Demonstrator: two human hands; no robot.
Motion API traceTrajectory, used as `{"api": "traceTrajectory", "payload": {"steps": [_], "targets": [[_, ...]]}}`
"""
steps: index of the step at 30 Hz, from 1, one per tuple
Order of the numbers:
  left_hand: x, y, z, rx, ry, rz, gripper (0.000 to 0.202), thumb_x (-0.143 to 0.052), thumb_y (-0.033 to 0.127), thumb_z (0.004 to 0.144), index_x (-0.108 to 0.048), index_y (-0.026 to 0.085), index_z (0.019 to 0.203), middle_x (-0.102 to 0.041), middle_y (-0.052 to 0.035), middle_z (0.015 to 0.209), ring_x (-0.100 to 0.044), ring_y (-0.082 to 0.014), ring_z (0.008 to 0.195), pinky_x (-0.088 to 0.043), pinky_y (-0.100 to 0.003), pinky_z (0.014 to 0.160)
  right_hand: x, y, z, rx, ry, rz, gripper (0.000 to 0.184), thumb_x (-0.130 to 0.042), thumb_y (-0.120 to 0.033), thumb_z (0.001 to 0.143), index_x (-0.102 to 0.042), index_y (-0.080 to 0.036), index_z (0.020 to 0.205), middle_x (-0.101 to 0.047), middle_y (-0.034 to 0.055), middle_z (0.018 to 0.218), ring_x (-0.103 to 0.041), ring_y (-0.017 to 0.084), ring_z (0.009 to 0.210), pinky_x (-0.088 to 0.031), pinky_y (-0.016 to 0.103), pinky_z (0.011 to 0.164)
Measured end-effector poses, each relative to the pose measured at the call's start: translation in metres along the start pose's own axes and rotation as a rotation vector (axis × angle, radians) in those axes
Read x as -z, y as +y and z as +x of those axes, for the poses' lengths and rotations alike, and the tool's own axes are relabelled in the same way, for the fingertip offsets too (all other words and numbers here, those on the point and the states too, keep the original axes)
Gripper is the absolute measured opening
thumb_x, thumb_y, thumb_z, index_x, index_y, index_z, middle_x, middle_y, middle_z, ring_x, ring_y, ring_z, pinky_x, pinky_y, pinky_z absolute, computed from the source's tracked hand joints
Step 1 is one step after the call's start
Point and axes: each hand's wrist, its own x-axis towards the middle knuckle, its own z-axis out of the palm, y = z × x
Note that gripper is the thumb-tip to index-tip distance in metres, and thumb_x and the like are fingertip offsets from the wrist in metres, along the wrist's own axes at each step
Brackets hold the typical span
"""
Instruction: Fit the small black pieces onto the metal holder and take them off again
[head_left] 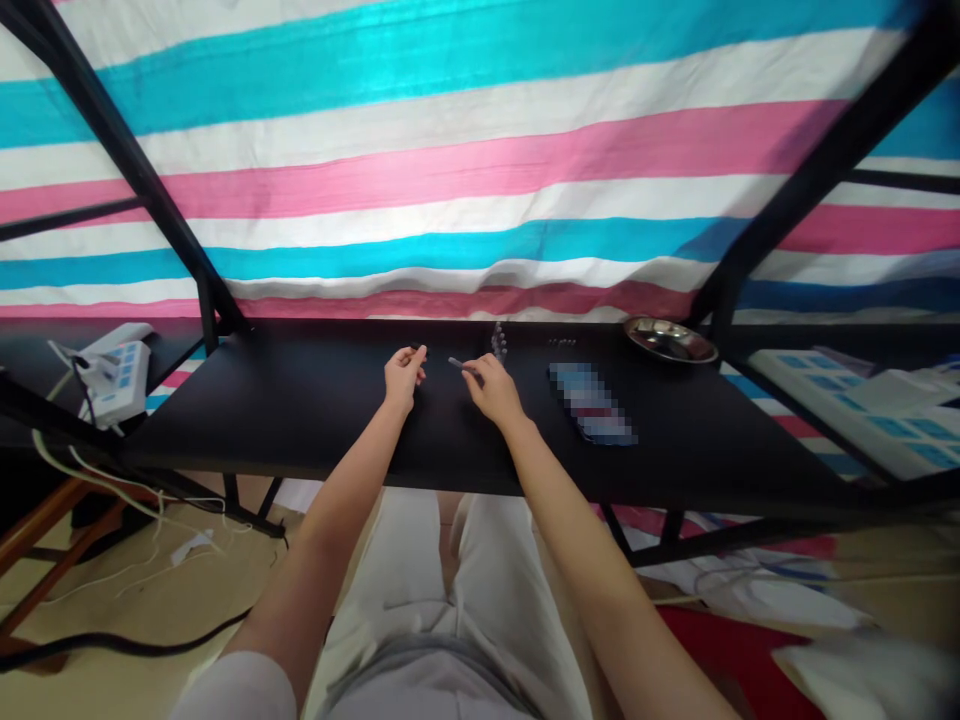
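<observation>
My left hand (403, 375) hovers over the black table (300, 410), its fingers pinched on a small dark part (415, 347). My right hand (491, 388) is just to the right of it, fingers closed on a thin grey stick-like piece (456, 363) that points left toward the other hand. The two hands are a short gap apart. A row of small upright grey pieces (499, 340) stands just behind my right hand.
A round metal dish (670, 340) sits at the table's back right. A blurred flat packet (592, 402) lies right of my hand, with tiny dark bits (561, 342) behind it. A white power strip (116, 375) rests at left. Black frame bars slant up on both sides.
</observation>
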Motion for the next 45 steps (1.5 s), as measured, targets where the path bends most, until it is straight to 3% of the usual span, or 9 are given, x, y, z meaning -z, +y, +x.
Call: {"api": "traceTrajectory", "payload": {"steps": [3,9,14,24,31,38,42,45], "targets": [[-0.001,-0.005,-0.002,-0.087,-0.007,0.147,0.029,-0.067,0.039,0.065,-0.058,0.014,0.076,-0.057,0.0013,0.065,-0.045,-0.0044,0.046,-0.036,-0.018,0.045,0.009,0.01,-0.003,-0.093,0.05,0.035,0.022,-0.044,-0.031,0.084,-0.06,-0.017,0.091,-0.058,0.0052,0.078,-0.054,0.016,0.071,-0.044,0.028,0.068],[-0.027,-0.012,-0.017,-0.245,-0.308,0.661,0.02,-0.067,0.029,0.066,-0.067,0.014,0.079,-0.064,-0.0029,0.068,-0.054,-0.0114,0.061,-0.043,-0.024,0.062,0.022,0.025,-0.011,-0.458,-0.031,-0.074,0.017,-0.053,-0.029,0.077,-0.064,-0.017,0.083,-0.067,0.0064,0.08,-0.06,0.018,0.074,-0.042,0.028,0.069],[-0.052,-0.01,-0.022,-0.23,-0.297,0.847,0.021,-0.066,0.033,0.069,-0.069,0.016,0.081,-0.066,-0.0033,0.073,-0.059,-0.0151,0.069,-0.043,-0.025,0.066,0.025,0.02,-0.008,-0.625,-0.1,-0.249,0.021,-0.053,-0.034,0.079,-0.066,-0.018,0.083,-0.069,0.0077,0.082,-0.061,0.021,0.079,-0.04,0.029,0.068],[-0.074,-0.01,-0.02,-0.211,-0.269,1.143,0.021,-0.06,0.036,0.074,-0.07,0.021,0.084,-0.068,-0.0041,0.086,-0.059,-0.0195,0.086,-0.041,-0.03,0.078,0.019,0.022,-0.003,-0.658,-0.17,-0.378,0.025,-0.05,-0.036,0.082,-0.066,-0.019,0.092,-0.068,0.0085,0.09,-0.06,0.022,0.085,-0.038,0.03,0.071],[-0.07,-0.011,-0.018,-0.219,-0.311,1.227,0.029,-0.061,0.044,0.073,-0.068,0.02,0.088,-0.065,-0.0053,0.091,-0.056,-0.021,0.09,-0.041,-0.031,0.079,0.018,0.025,-0.006,-0.627,-0.195,-0.409,0.027,-0.05,-0.035,0.082,-0.065,-0.017,0.096,-0.065,0.0086,0.095,-0.057,0.021,0.09,-0.038,0.029,0.073],[-0.048,-0.008,-0.027,-0.483,-0.398,1.176,0.037,-0.059,0.031,0.077,-0.054,0.017,0.112,-0.062,-0.0042,0.091,-0.054,-0.0184,0.087,-0.039,-0.029,0.079,0.016,0.027,-0.007,-0.617,-0.166,-0.408,0.026,-0.051,-0.035,0.08,-0.065,-0.018,0.094,-0.065,0.0075,0.089,-0.058,0.02,0.086,-0.038,0.029,0.071],[-0.046,-0.007,-0.036,-0.658,-0.384,1.181,0.043,-0.045,0.024,0.085,-0.043,0.018,0.127,-0.059,-0.0073,0.098,-0.053,-0.0187,0.089,-0.038,-0.029,0.076,0.016,0.027,-0.007,-0.601,-0.143,-0.401,0.024,-0.051,-0.034,0.079,-0.066,-0.018,0.091,-0.065,0.0077,0.086,-0.058,0.021,0.083,-0.038,0.029,0.069],[-0.049,-0.008,-0.037,-0.714,-0.408,1.217,0.043,-0.04,0.02,0.087,-0.041,0.021,0.131,-0.057,-0.008,0.099,-0.052,-0.0185,0.087,-0.037,-0.029,0.074,0.015,0.028,-0.008,-0.592,-0.131,-0.401,0.023,-0.052,-0.034,0.079,-0.066,-0.018,0.09,-0.065,0.0079,0.084,-0.058,0.021,0.081,-0.039,0.029,0.068]]}}
